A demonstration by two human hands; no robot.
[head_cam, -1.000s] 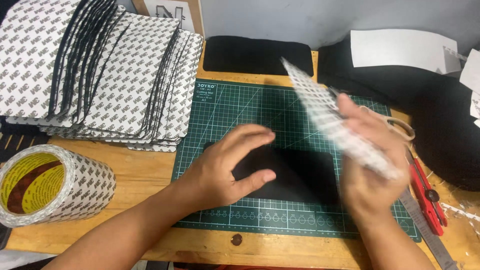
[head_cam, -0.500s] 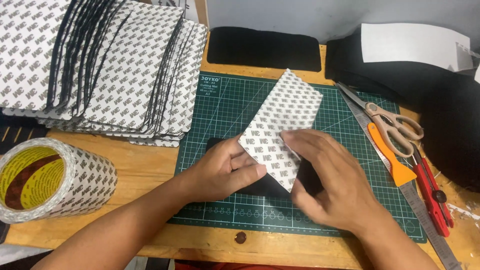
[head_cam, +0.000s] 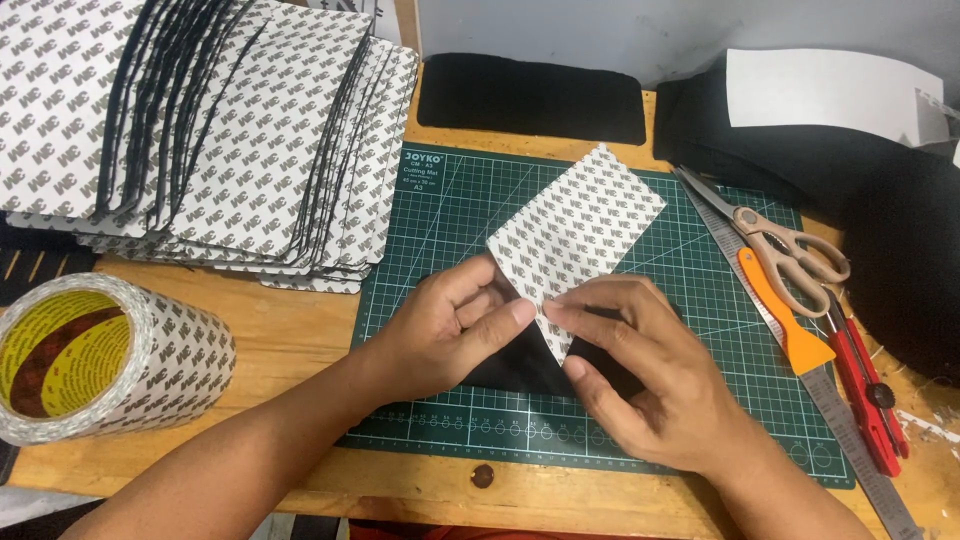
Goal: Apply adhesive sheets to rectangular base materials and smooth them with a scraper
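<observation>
A rectangular sheet of white patterned tape backing [head_cam: 580, 235] lies slanted on the green cutting mat [head_cam: 700, 330], over a black fabric piece [head_cam: 520, 365]. My left hand [head_cam: 450, 325] pinches the sheet's near corner with thumb and forefinger. My right hand [head_cam: 640, 375] meets it at the same corner, fingertips pressed on the sheet's edge, the rest of the hand resting over the black fabric. Most of the black piece is hidden under both hands.
A big stack of patterned-backed black pieces [head_cam: 200, 140] fills the back left. A wide tape roll [head_cam: 95, 355] stands at the left. Scissors [head_cam: 790, 250], an orange scraper [head_cam: 785, 315], a red cutter [head_cam: 865, 385] and a metal ruler [head_cam: 850, 440] lie at the mat's right. Black fabric [head_cam: 530, 95] lies behind.
My right hand brought the patterned sheet down from the air onto the black piece on the mat. Both hands have now closed together at its near corner.
</observation>
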